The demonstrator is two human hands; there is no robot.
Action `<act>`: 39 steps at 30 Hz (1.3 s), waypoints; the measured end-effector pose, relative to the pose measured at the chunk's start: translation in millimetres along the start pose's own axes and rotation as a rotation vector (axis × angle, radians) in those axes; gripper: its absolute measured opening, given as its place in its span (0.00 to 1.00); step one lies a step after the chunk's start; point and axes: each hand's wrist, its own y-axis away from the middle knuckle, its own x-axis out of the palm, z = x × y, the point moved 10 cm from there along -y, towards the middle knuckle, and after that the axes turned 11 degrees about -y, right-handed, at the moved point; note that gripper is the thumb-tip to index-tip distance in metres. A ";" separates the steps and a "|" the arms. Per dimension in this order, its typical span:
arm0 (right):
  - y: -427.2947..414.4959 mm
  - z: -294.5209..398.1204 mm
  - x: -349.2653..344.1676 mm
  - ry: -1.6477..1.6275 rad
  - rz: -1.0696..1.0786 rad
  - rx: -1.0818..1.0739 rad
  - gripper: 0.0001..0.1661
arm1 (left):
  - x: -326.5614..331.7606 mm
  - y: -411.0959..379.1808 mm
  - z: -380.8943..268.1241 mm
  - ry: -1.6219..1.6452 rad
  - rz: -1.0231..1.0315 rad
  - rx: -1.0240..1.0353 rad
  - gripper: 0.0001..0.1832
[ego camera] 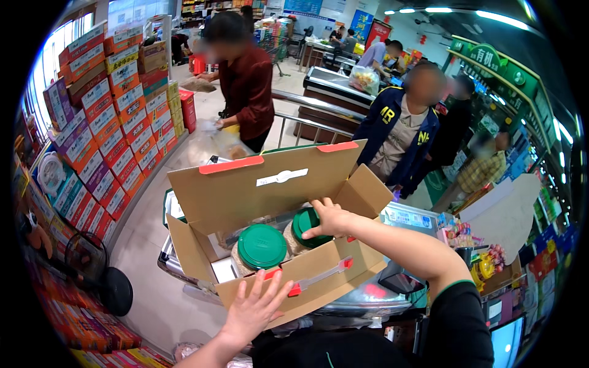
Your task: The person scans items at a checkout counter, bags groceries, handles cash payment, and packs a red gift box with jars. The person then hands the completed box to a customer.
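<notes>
An opened cardboard carton stands before me on a counter, with its flaps raised and folded out. Inside it, side by side, are a left clear jar with a green lid and a right jar with a green lid; both hold pale, grain-like contents. My right hand spans the right jar's lid, thumb over its top and fingers at its far edge. Whether it grips the jar is unclear. Fingers spread, my left hand lies against the carton's front flap, beside the red-ended plastic carrying handle.
Stacked cartons line the left aisle. A black fan stands at lower left. Beyond the carton are a person in dark red, a person in a navy jacket and a metal railing. Wrapped sweets sit at right.
</notes>
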 end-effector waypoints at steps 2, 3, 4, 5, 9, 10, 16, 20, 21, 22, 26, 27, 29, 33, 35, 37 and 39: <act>-19.6 -6.3 20.2 0.024 0.042 0.161 0.75 | -2.4 -0.2 1.3 -0.010 -0.059 0.008 0.45; -26.1 -9.3 30.1 0.154 0.001 0.150 0.78 | -1.3 0.1 1.2 0.006 -0.070 0.017 0.45; -17.3 1.2 30.2 0.166 -0.006 0.177 0.78 | -0.3 1.2 2.1 0.023 -0.077 0.014 0.44; -8.2 11.2 28.4 0.178 -0.015 0.205 0.78 | 0.2 2.0 3.3 0.039 -0.085 0.012 0.44; -9.4 7.0 28.1 0.161 -0.055 0.206 0.75 | -2.7 3.1 2.0 0.082 -0.138 0.021 0.42; -8.6 5.3 24.9 0.138 -0.086 0.182 0.74 | -3.4 2.8 2.9 0.101 -0.158 0.023 0.42; -2.9 8.7 12.7 0.144 -0.070 0.221 0.72 | -2.8 5.4 6.4 0.085 -0.220 0.015 0.35; -7.5 -12.3 29.0 0.103 -0.040 0.339 0.78 | -2.6 4.3 7.9 0.107 -0.209 0.020 0.34; -9.9 -11.2 33.6 0.114 -0.046 0.359 0.80 | -2.1 4.7 7.6 0.117 -0.200 0.025 0.33; -13.3 -10.8 34.8 0.096 -0.034 0.384 0.81 | -1.8 4.8 7.3 0.126 -0.192 0.031 0.33; -17.3 4.7 28.8 0.063 -0.094 0.342 0.75 | -1.4 5.5 8.9 0.117 -0.215 0.017 0.31; -15.8 5.0 26.9 0.067 -0.100 0.337 0.75 | -1.3 5.2 8.2 0.115 -0.232 0.014 0.30; -13.6 5.1 24.1 0.073 -0.112 0.326 0.75 | -0.6 6.2 7.5 0.118 -0.253 0.022 0.29; -3.4 4.4 10.2 0.059 -0.182 0.263 0.69 | -2.2 8.3 7.1 0.132 -0.281 0.033 0.27; 7.7 2.7 -8.6 0.037 -0.230 0.233 0.67 | -3.4 8.8 6.2 0.133 -0.302 0.024 0.26; 22.0 6.7 -36.9 -0.002 -0.300 0.160 0.64 | -3.4 8.9 6.5 0.125 -0.328 0.009 0.26; 41.4 11.4 -69.3 -0.048 -0.337 0.108 0.64 | -2.8 8.3 4.5 0.125 -0.288 0.015 0.27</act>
